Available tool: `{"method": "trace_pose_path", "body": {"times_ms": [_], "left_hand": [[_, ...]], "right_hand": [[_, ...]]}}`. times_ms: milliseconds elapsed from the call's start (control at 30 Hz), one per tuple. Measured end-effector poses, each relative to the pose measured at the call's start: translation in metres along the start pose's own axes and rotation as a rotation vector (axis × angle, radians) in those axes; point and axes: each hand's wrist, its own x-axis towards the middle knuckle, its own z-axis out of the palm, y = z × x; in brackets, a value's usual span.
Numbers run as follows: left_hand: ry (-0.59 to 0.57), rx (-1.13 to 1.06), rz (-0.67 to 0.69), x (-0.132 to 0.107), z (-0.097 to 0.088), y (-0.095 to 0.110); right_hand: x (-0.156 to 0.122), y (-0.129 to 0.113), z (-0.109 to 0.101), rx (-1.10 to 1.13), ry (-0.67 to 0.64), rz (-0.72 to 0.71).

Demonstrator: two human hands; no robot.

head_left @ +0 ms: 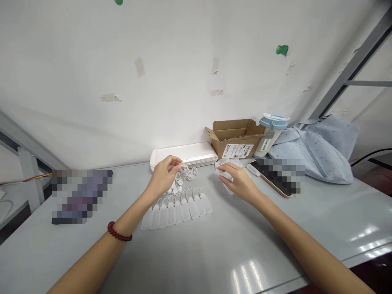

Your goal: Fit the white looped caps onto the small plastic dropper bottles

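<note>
My left hand (165, 173) is closed in a pinch above a small heap of white plastic pieces with thin cords (189, 173). A bit of white shows at its fingertips. Farther right, my right hand (239, 180) has thumb and fingers curled on a loose pile of translucent plastic pieces (233, 162); its fingertips are on one of them. Nearer to me, several flat translucent pieces with curved thin white stems (176, 211) lie side by side in a slanting row. A dark red bead bracelet (119, 232) circles my left wrist.
Behind the hands lie a stack of white flat sheets (186, 155) and an open cardboard box (234, 141). A blue-lidded cup (269, 134), a phone (271, 179) and a light blue cloth bag (312, 153) are at right. A blurred-out dark item (81, 198) lies left.
</note>
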Motion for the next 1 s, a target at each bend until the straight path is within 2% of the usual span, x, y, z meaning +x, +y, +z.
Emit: {"method": "trace_pose_path", "body": {"times_ms": [333,533,600,667,833,1000], "left_hand": [[-0.025,-0.089,0.016,0.0005,0.0037,-0.0023],[-0.085,0.135,0.022,-0.0040,0.0002,0.0023],[-0.101,0.145,0.015,-0.0033,-0.0003,0.0029],[-0.085,0.067,-0.006,-0.0015,-0.0001,0.0023],[0.044,-0.265,-0.138,0.0004,0.0034,-0.0010],[0.063,-0.307,-0.152,-0.0013,0.0046,0.0050]], "right_hand": [[0.0000,0.0004,0.0032,0.022,-0.009,-0.014],[-0.0003,-0.0002,0.0039,0.023,-0.019,-0.012],[-0.0007,-0.0003,0.0044,0.020,-0.023,-0.014],[-0.0011,-0.0005,0.0048,0.019,-0.027,-0.019],[-0.0018,-0.0033,0.0029,0.020,-0.026,-0.040],[-0.0024,-0.0047,-0.0023,0.025,0.080,-0.063]]}}
